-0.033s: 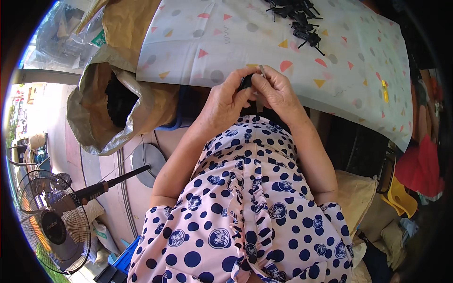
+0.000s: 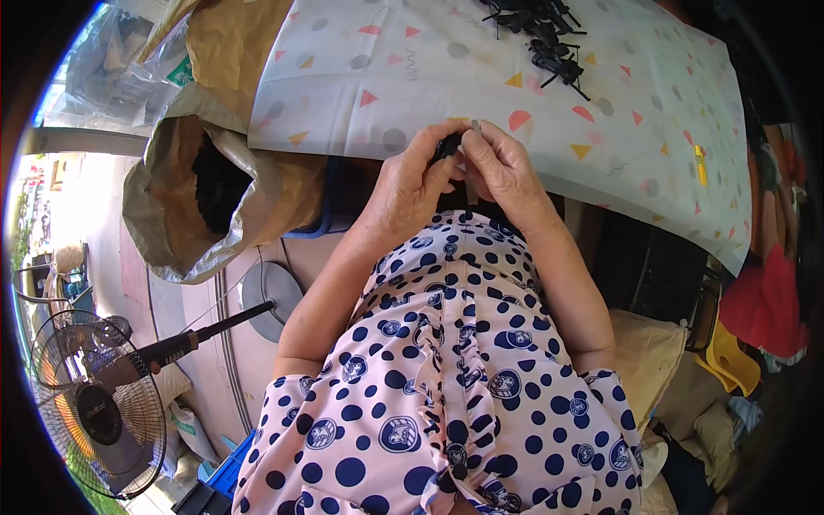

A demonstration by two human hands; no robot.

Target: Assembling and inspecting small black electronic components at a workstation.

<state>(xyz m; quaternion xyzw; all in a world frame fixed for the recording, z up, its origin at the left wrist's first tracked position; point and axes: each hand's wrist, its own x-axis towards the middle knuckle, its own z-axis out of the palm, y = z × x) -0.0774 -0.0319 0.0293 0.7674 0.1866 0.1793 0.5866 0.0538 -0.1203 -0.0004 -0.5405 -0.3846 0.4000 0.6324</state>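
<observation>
Both my hands meet just off the near edge of the table. My left hand [image 2: 408, 176] is closed around a small black part [image 2: 445, 148], mostly covered by the fingers, so I cannot tell its exact shape. My right hand [image 2: 502, 167] pinches a thin grey metal piece [image 2: 476, 126] between thumb and forefinger, its tip poking out above the thumb. The fingers of the two hands touch or nearly touch over the black part. Farther off on the table lies a pile of black plastic parts [image 2: 549, 47] with thin arms.
The table has a white patterned cover [image 2: 412, 112]. To my left stands an open paper sack [image 2: 266, 193] with black contents. A fan [image 2: 103, 412] stands at lower left. A yellow object [image 2: 701, 165] lies on the table's right; a yellow chair [image 2: 730, 356] stands beyond.
The right fingers have shifted slightly around the metal piece, and its tip shows lower and more tilted. The left hand has turned the black part a little.
</observation>
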